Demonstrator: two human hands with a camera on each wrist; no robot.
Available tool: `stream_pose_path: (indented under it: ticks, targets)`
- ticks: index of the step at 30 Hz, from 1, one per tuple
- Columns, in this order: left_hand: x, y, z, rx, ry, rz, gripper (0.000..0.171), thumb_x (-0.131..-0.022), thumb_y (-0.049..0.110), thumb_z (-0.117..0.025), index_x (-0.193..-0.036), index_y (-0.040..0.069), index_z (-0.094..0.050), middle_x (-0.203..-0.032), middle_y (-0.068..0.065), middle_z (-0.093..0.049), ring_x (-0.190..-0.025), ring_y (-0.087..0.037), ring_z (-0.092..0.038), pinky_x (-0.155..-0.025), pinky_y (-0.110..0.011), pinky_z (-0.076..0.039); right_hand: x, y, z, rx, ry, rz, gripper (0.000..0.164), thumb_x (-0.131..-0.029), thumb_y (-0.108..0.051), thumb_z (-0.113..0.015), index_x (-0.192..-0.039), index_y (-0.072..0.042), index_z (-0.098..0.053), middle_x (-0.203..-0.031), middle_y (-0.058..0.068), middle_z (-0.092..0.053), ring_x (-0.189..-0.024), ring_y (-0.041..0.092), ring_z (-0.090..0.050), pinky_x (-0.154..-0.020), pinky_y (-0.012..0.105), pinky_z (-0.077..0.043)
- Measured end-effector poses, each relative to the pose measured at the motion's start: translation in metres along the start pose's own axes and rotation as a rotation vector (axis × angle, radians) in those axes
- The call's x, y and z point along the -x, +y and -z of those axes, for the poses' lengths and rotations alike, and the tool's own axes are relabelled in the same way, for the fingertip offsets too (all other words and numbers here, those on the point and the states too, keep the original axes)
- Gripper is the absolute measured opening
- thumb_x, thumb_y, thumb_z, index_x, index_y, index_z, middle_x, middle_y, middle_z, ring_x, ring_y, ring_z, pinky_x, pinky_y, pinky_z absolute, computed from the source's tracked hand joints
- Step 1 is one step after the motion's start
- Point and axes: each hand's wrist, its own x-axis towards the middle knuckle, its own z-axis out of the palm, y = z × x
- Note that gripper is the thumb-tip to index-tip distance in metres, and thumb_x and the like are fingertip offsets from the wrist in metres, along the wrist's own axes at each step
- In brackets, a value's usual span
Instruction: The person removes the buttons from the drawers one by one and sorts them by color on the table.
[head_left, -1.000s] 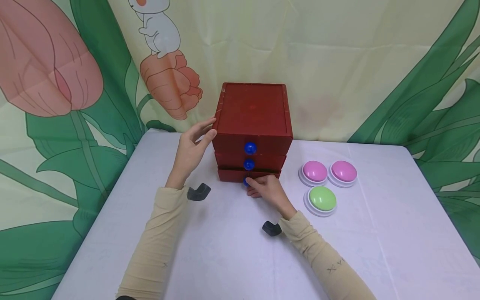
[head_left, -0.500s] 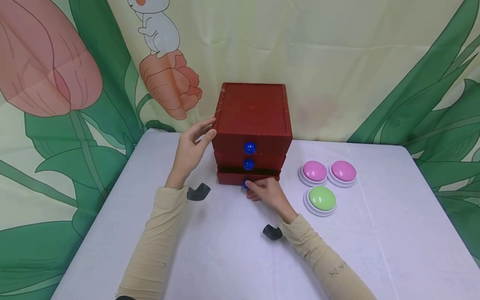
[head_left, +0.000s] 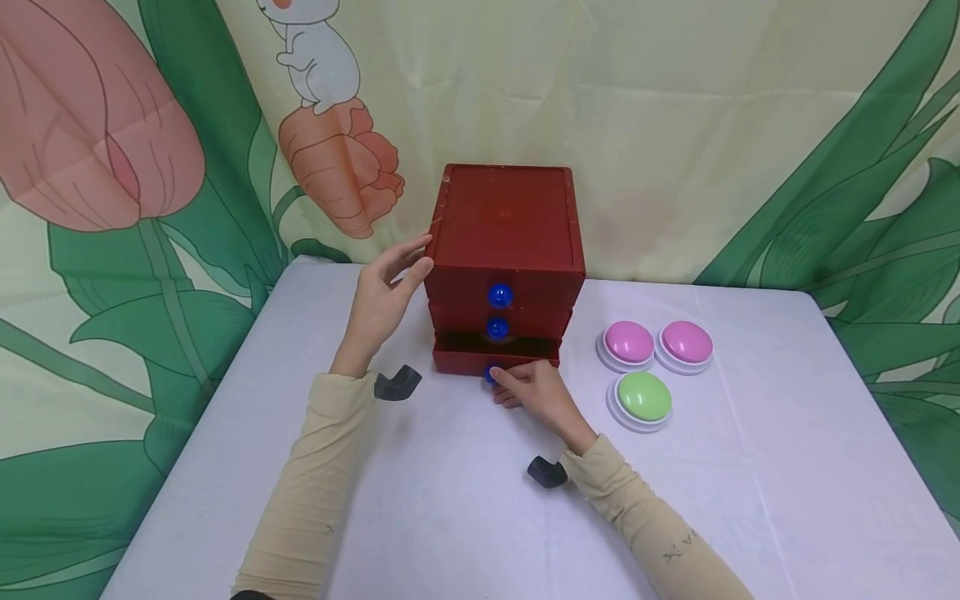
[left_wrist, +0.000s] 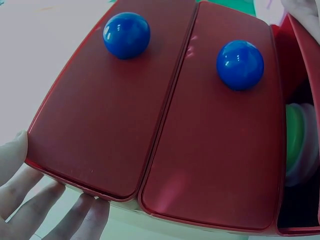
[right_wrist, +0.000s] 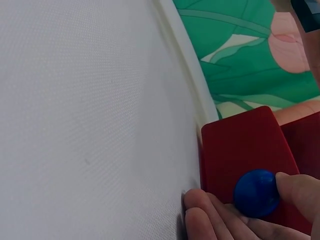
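A dark red cabinet (head_left: 505, 218) of three drawers, each with a round blue knob, stands at the back middle of the table. My right hand (head_left: 542, 395) pinches the bottom drawer's blue knob (right_wrist: 256, 193) between thumb and fingers. That bottom drawer (head_left: 459, 362) is pulled partly out. Inside it, the left wrist view shows a round green and white thing (left_wrist: 296, 142), partly hidden by the drawer front. With fingers fairly straight, my left hand (head_left: 378, 304) rests against the cabinet's left side near the top front corner. The upper two drawers are closed.
Right of the cabinet stand two pink push buttons (head_left: 628, 342) and a green push button (head_left: 645, 397) on white bases. A white cloth covers the table (head_left: 450, 500). Behind it hangs a printed curtain (head_left: 645, 125). Black wrist pieces (head_left: 398, 383) stick out from both sleeves.
The bottom drawer has slid further out toward me, its gap widening, with my right hand moving along on the knob. My left hand has stayed in place.
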Motion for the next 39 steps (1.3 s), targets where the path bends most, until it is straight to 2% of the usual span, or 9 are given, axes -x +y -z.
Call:
stream_pose_path:
  ticks: [22, 30, 36, 39]
  targets:
    - [-0.001, 0.0, -0.001, 0.024, -0.01, 0.019, 0.045, -0.098, 0.023, -0.064, -0.141, 0.017, -0.057, -0.148, 0.0, -0.053, -0.133, -0.021, -0.052, -0.106, -0.049, -0.046, 0.013, 0.002, -0.004, 0.013, -0.001, 0.035, 0.037, -0.096, -0.032, -0.066, -0.096, 0.004, -0.076, -0.082, 0.014, -0.075, -0.07, 0.023, -0.074, -0.068, 0.032, -0.061]
    - [-0.001, 0.001, -0.001, 0.022, -0.008, 0.018, 0.044, -0.098, 0.026, -0.064, -0.141, 0.018, -0.057, -0.146, 0.001, -0.054, -0.132, -0.019, -0.053, -0.106, -0.048, -0.047, 0.018, 0.004, -0.006, 0.012, -0.006, 0.045, 0.037, -0.096, -0.032, -0.066, -0.094, 0.004, -0.076, -0.081, 0.014, -0.075, -0.069, 0.024, -0.074, -0.067, 0.033, -0.061]
    - [0.0, 0.005, -0.001, 0.022, -0.009, 0.031, 0.044, -0.099, 0.019, -0.062, -0.142, 0.012, -0.055, -0.148, -0.004, -0.052, -0.134, -0.023, -0.052, -0.106, -0.049, -0.047, 0.02, 0.008, -0.009, 0.015, -0.01, 0.038, 0.037, -0.095, -0.034, -0.068, -0.095, 0.003, -0.077, -0.082, 0.014, -0.075, -0.07, 0.024, -0.074, -0.068, 0.033, -0.061]
    - [0.003, 0.015, -0.001, 0.009, -0.011, 0.039, 0.044, -0.099, 0.015, -0.061, -0.142, 0.006, -0.054, -0.148, -0.009, -0.052, -0.134, -0.026, -0.051, -0.106, -0.05, -0.046, 0.022, 0.009, -0.01, 0.014, -0.014, 0.034, 0.037, -0.095, -0.033, -0.068, -0.097, 0.003, -0.076, -0.083, 0.014, -0.075, -0.071, 0.024, -0.074, -0.069, 0.034, -0.062]
